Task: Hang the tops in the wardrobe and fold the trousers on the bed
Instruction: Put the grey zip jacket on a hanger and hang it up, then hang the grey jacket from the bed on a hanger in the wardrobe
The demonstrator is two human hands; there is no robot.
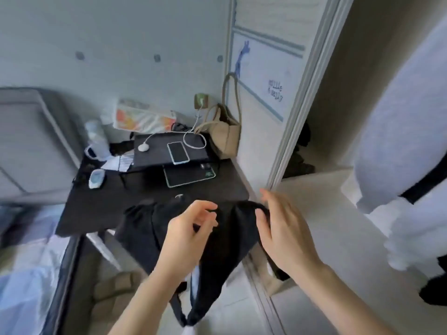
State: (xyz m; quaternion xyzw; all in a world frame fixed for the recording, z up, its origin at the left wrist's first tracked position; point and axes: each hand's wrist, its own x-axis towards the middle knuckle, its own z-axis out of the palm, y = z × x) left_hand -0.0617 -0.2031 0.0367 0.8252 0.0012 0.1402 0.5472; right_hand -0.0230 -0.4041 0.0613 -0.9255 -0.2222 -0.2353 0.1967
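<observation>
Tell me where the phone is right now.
In the head view, the phone lies face up on the closed black laptop on the dark desk, beside a looped white cable, left of the beige bag.

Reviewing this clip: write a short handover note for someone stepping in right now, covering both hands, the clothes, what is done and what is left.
Left hand: fingers curled, pinching the upper edge of the black garment.
Right hand: thumb hooked into the same edge, fingers extended.
The garment hangs between the hands, in front of the black desk; too bunched to tell top from trousers.
Done: a white garment already hangs in the open wardrobe at right.
Left: identify the black piece, then hang or fold it. The bed is barely in view, so the remaining pile cannot be judged.
</observation>
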